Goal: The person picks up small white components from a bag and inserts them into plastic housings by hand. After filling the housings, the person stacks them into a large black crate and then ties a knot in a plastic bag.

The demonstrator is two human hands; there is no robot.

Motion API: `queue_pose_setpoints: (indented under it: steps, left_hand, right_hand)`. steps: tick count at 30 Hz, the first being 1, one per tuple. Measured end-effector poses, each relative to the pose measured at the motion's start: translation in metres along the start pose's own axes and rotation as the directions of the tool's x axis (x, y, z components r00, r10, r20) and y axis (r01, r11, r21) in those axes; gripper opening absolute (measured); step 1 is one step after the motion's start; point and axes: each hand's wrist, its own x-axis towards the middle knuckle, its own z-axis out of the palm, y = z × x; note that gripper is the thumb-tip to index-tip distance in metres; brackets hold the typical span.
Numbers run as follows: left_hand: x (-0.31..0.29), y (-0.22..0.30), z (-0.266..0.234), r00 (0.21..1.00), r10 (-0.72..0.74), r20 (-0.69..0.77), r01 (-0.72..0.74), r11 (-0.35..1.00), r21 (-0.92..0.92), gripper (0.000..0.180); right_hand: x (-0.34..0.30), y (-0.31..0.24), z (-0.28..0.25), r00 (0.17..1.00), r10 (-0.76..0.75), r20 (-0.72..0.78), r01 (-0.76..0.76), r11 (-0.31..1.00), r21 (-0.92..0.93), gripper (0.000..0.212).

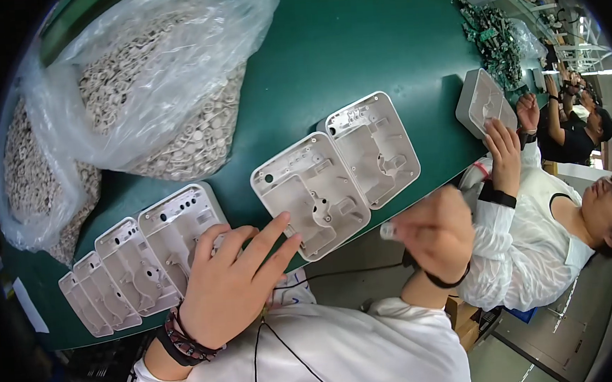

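Observation:
Two light grey plastic housings, one nearer (289, 197) and one just beyond it to the right (363, 145), lie side by side with their hollow insides up. My left hand (231, 286) has its fingers spread, the fingertips at the left edge of the nearer housing. My right hand (438, 232), somewhat smeared by motion, is off the table's front edge. Between its fingertips it pinches a small white plastic piece (387, 231) whose exact shape I cannot make out. A row of several similar housings (124, 261) extends to the left, partly covered by my left hand.
Clear plastic bags full of small white parts (194, 145) occupy the far left of the green table (353, 41). At right, a co-worker's hands (505, 147) are at another housing (474, 100), near a heap of dark green parts (489, 40). A black cable (353, 272) hangs below the edge.

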Motion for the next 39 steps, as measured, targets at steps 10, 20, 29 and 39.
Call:
queue_pose_setpoints:
  steps: [10, 20, 29, 39]
  left_hand:
    - [0.021, 0.001, 0.000, 0.987, -0.105, 0.124, 0.108, 0.994, -0.017, 0.048]
    - [0.016, 0.005, -0.007, 0.964, -0.264, -0.027, 0.265, 0.956, 0.127, 0.045]
    - [0.024, 0.013, -0.005, 0.973, -0.218, -0.079, 0.228, 0.960, 0.162, 0.039]
    - [0.011, 0.008, -0.012, 0.987, -0.159, -0.023, 0.160, 0.976, 0.144, 0.043]
  right_hand:
    - [-0.005, 0.098, 0.023, 0.801, 0.596, 0.060, -0.537, 0.670, 0.513, 0.012]
    - [-0.023, 0.030, 0.060, 0.753, 0.658, 0.009, -0.602, 0.682, 0.416, 0.014]
    - [-0.022, -0.001, 0.057, 0.785, 0.618, -0.038, -0.579, 0.754, 0.309, 0.013]
    - [0.001, 0.017, 0.025, 0.825, 0.496, -0.270, -0.524, 0.851, -0.039, 0.014]
